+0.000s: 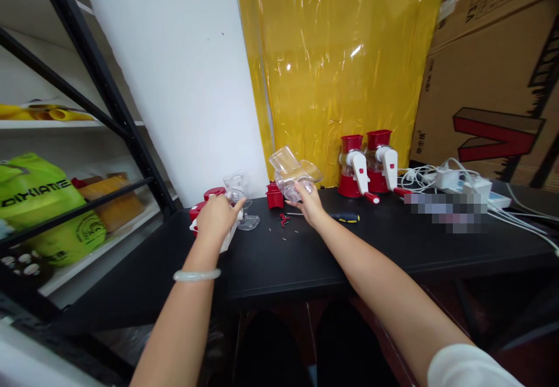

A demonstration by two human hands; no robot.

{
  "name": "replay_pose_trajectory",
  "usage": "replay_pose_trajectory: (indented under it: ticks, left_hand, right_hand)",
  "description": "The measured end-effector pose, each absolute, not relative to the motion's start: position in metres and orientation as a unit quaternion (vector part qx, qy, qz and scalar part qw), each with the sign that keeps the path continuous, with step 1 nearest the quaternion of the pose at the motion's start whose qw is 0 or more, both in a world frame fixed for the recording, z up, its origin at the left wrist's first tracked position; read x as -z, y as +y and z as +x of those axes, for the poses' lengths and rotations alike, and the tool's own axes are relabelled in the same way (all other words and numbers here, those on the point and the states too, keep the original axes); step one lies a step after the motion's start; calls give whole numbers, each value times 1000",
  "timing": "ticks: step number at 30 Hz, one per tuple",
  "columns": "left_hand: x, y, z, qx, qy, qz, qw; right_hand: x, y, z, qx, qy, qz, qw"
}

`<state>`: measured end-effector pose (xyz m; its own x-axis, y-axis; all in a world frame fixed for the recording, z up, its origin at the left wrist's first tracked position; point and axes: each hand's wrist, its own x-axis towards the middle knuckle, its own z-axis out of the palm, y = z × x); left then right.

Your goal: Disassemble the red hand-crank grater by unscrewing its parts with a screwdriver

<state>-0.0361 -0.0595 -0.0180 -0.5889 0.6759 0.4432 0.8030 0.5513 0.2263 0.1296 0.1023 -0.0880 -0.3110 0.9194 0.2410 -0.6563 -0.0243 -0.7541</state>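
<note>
My right hand (311,203) grips a clear plastic housing (290,169) and holds it tilted above the black table (271,265). My left hand (213,218) reaches over the parts at the left, its thumb stretched out and the other fingers mostly hidden. A white part (232,233) shows under that hand, with a red part (215,191) behind it. Just right of it stand clear plastic pieces (248,222). Between my hands are a red square part (275,196) and small red pieces (283,219). A screwdriver (347,218) lies behind my right wrist.
Several small screws (283,238) lie in front. Two red-and-white crank graters, one (351,169) beside the other (379,160), stand at the back right. White cables and a power strip (498,199) lie farther right. A black-framed shelf (105,247) flanks the left; a large carton (489,73) stands behind.
</note>
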Motion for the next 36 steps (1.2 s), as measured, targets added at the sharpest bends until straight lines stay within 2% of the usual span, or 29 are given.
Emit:
replay_pose_trajectory:
  ticks: [2, 5, 11, 22, 36]
  left_hand:
    - [22, -75, -47, 112, -909, -388, 101]
    - [38, -88, -54, 68, -912, -389, 108]
    - [53, -85, -52, 61, -908, -394, 125]
    - [26, -49, -80, 60, -907, -393, 142]
    - [49, -38, -90, 56, -888, -424, 168]
  right_hand:
    - [89, 105, 129, -690, -410, -175, 571]
    - [91, 105, 127, -681, -422, -194, 566]
    - [91, 102, 128, -674, -427, -204, 568]
    - [90, 106, 128, -671, -418, -218, 572]
    - [89, 106, 129, -672, -413, -215, 576]
